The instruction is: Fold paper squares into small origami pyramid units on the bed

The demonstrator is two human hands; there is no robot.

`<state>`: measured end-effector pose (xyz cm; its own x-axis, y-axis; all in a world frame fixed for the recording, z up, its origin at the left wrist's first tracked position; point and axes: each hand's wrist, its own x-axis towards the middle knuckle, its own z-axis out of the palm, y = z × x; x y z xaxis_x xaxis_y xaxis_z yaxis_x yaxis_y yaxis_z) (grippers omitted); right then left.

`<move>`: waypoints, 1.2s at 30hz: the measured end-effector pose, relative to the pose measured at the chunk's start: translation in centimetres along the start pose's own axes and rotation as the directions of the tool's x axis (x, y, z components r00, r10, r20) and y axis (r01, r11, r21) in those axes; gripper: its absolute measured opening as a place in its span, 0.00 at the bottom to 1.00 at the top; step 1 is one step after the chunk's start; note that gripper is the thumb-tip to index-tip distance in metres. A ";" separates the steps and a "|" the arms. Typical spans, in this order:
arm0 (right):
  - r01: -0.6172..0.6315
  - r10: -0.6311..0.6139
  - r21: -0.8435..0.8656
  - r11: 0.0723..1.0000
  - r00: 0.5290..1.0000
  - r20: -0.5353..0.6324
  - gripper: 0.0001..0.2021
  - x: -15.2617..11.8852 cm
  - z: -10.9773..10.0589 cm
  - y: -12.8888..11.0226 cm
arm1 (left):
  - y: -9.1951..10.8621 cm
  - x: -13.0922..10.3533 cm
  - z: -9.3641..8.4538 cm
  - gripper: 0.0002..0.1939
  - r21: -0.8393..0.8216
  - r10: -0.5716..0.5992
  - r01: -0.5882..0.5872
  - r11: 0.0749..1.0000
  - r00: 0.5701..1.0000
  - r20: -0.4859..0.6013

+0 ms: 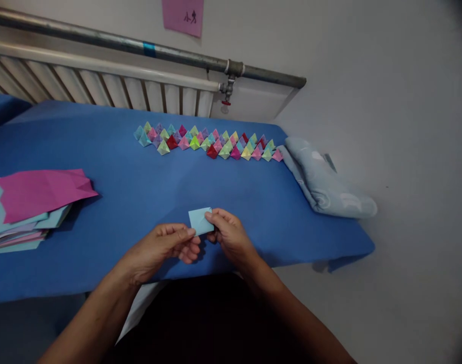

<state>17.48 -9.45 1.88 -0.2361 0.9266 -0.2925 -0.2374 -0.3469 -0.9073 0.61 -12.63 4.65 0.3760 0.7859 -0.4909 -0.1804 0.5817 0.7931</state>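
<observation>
A small light-blue folded paper square is held up above the near part of the blue-covered table. My left hand pinches its lower left corner between thumb and fingers. On the opposite side, my right hand grips the paper's right edge, thumb on the front face and fingers behind. Beyond the hands, several folded paper pieces in pink, green, blue, red and purple stand in staggered rows. Whatever lies behind the paper square is hidden.
At the left is a stack of coloured paper sheets, a creased magenta one on top. A folded grey-green towel or blanket lies at the right end. Behind the table run a radiator and a metal pipe with a valve.
</observation>
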 end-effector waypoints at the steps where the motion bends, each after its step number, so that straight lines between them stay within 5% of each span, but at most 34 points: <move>1: 0.005 -0.005 -0.013 1.000 1.000 0.008 0.14 0.0 0.0 -0.1 | 0.0 0.0 0.0 0.17 -0.004 0.002 -0.002 1.000 1.000 -0.002; 9: -0.004 0.006 -0.073 0.997 1.000 0.024 0.14 -0.8 0.2 -1.1 | -0.1 0.1 -0.4 0.15 -0.021 0.006 -0.007 1.000 0.999 -0.031; 24: 0.033 -0.034 0.013 0.999 0.999 0.018 0.14 -1.4 0.1 -1.4 | -0.6 0.3 -1.4 0.12 -0.190 -0.027 0.046 0.981 0.995 0.101; 36: 0.101 -0.092 -0.121 0.988 0.993 0.073 0.10 -3.1 0.8 -2.5 | -0.8 0.2 -1.8 0.10 -0.299 -0.040 0.099 0.949 0.980 0.196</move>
<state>18.05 -11.56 5.33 -0.2810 0.9418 -0.1848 -0.1444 -0.2318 -0.9620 -0.80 -12.56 3.27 0.5541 0.7055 -0.4418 -0.4063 0.6924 0.5962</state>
